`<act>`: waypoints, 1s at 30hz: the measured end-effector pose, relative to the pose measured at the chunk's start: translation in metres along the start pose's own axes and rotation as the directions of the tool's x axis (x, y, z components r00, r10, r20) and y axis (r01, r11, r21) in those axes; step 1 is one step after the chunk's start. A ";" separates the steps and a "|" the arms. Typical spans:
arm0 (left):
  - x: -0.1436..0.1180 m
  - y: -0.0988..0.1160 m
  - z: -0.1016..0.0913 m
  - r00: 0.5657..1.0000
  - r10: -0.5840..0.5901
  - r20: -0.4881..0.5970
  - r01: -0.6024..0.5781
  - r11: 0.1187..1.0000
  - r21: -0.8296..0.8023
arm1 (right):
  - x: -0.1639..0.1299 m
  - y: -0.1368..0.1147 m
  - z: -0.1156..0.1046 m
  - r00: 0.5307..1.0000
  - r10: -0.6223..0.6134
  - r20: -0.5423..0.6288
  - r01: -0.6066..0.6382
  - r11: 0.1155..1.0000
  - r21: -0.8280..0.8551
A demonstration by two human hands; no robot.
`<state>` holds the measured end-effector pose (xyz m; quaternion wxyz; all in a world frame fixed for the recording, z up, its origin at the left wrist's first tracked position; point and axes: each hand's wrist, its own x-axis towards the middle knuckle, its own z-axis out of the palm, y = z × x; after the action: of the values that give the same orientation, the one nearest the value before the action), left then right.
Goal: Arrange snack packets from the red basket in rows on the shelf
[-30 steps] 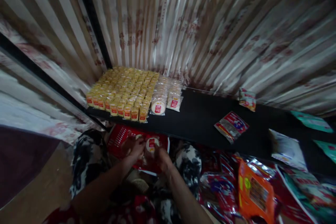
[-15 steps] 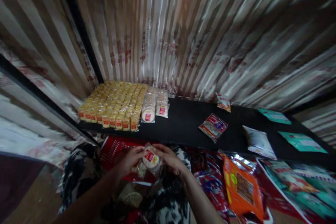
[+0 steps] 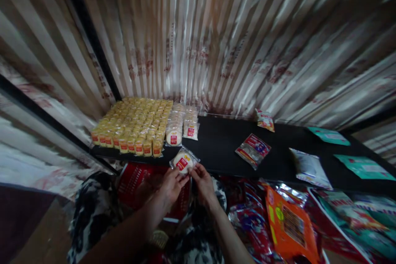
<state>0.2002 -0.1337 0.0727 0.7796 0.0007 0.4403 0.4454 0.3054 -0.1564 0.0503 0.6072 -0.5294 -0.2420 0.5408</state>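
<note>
Between my two hands I hold a round white cracker packet (image 3: 183, 161) in clear wrap with a red label, at the shelf's front edge. My left hand (image 3: 173, 183) grips its lower left edge with the fingers closed. On its lower right corner, my right hand (image 3: 201, 177) pinches the wrap. Just behind the packet, two rows of similar white packets (image 3: 175, 135) stand on the black shelf (image 3: 213, 148). Left of them are many rows of yellow wrapped snacks (image 3: 133, 128) with red labels.
A red carton (image 3: 136, 181) sits below the shelf edge. To the right on the shelf lie a red and grey packet (image 3: 253, 150), a white bag (image 3: 309, 167) and teal packets (image 3: 329, 135). An orange bag (image 3: 291, 222) and several red bags lie below. A black post (image 3: 93, 37) rises at left.
Both hands have raised the white cracker packet from above the red carton up to the shelf's front edge. The view has shifted slightly.
</note>
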 end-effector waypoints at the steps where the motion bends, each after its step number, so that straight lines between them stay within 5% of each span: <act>1: 0.001 -0.001 0.003 1.000 -0.002 -0.006 0.002 1.000 -0.005 | 0.003 0.000 0.000 1.000 -0.026 -0.015 0.025 0.999 -0.035; 10: 0.016 0.000 0.015 0.999 0.037 0.010 -0.038 0.991 0.132 | 0.053 -0.015 -0.007 0.974 -0.214 -0.075 0.195 0.960 -0.201; 18: 0.025 -0.003 0.008 0.953 0.302 -0.005 -0.279 0.888 0.365 | 0.093 -0.010 0.015 0.977 -0.212 0.011 0.201 0.908 -0.367; 30: 0.059 0.023 0.014 0.926 0.374 -0.057 -0.338 0.886 0.318 | 0.119 0.002 0.042 0.939 -0.345 -0.002 0.258 0.706 -0.659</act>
<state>0.2067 -0.0734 0.0504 0.6479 0.1747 0.5403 0.5077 0.3031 -0.0323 0.0291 0.4797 -0.6925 -0.4592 0.2820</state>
